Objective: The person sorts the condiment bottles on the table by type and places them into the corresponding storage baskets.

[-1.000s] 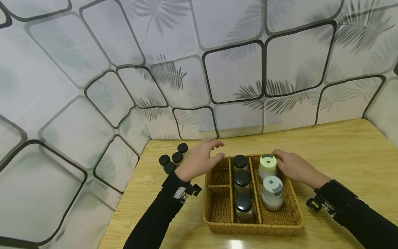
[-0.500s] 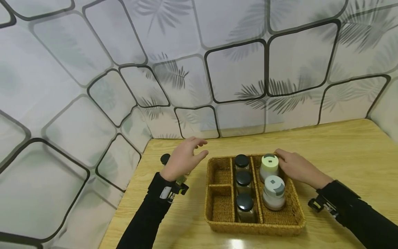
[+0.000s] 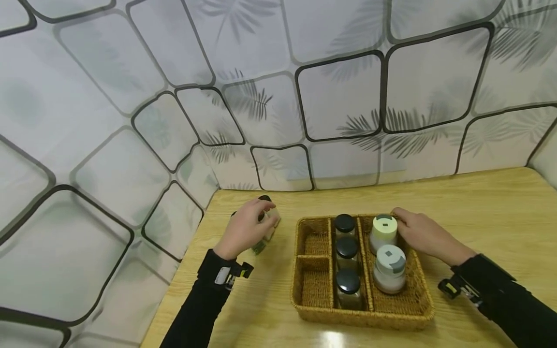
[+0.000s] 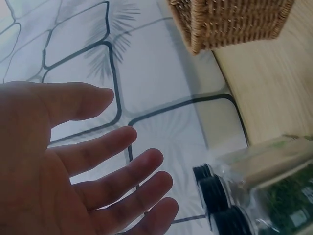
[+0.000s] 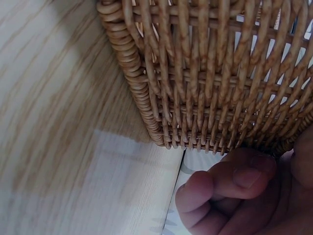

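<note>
My left hand (image 3: 242,226) hovers over a small group of black-lidded jars at the table's left, partly hiding them. In the left wrist view its fingers (image 4: 131,169) are spread and hold nothing, with a jar of green flakes (image 4: 288,205) to one side. My right hand (image 3: 424,235) grips the far right corner of a divided wicker basket (image 3: 365,317). The right wrist view shows fingers (image 5: 247,178) curled at the basket's corner. Several black-lidded jars (image 3: 347,247) fill its middle section. A jar with a pale green lid (image 3: 385,227) and a white-lidded jar (image 3: 390,265) stand in the right section.
The basket's left side has two small compartments (image 3: 315,280) with a divider between them. The wooden table (image 3: 487,208) meets a patterned wall covering (image 3: 339,101) at the back and left. A camera is strapped to each wrist.
My left hand has moved left from the basket's left edge to above the loose jars. My right hand stays at the basket's corner; the view has shifted slightly.
</note>
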{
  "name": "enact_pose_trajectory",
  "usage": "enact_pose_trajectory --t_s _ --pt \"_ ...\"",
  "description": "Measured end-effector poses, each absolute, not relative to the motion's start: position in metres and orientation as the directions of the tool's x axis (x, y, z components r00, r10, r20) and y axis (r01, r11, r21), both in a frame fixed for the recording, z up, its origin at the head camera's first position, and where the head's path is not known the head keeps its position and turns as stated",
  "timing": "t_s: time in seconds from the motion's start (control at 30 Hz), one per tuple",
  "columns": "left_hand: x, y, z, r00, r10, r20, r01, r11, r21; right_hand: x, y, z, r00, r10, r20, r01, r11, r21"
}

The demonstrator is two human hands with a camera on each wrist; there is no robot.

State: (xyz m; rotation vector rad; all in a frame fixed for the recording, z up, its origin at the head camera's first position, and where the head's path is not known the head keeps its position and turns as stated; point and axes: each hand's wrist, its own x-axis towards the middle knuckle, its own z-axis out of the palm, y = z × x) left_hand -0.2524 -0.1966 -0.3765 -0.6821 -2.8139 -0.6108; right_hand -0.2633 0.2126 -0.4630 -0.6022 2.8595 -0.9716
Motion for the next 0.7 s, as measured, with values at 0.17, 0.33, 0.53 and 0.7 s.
enact_pose_trajectory --t_s 0.17,0.33,0.53,0.7 --pt "-0.265 -0.218 -0.409 -0.857 0.389 0.338 0.493 0.81 0.318 -0.264 0.213 -0.463 -0.922 -0.38 0.069 -0.343 0.726 -0.595" --pt "-0.26 -0.23 -0.423 -0.816 0.378 0.438 0.514 0.821 0.248 -0.264 0.212 -0.464 -0.923 -0.378 0.066 -0.34 0.726 -0.597" --pt "-0.242 -0.224 -0.403 -0.846 0.315 0.429 0.417 0.894 0.166 -0.262 0.212 -0.462 -0.924 -0.374 0.077 -0.343 0.725 -0.597" --pt "-0.238 -0.229 -0.406 -0.874 0.275 0.401 0.35 0.928 0.127 -0.261 0.212 -0.459 -0.921 -0.381 0.078 -0.348 0.717 -0.605"
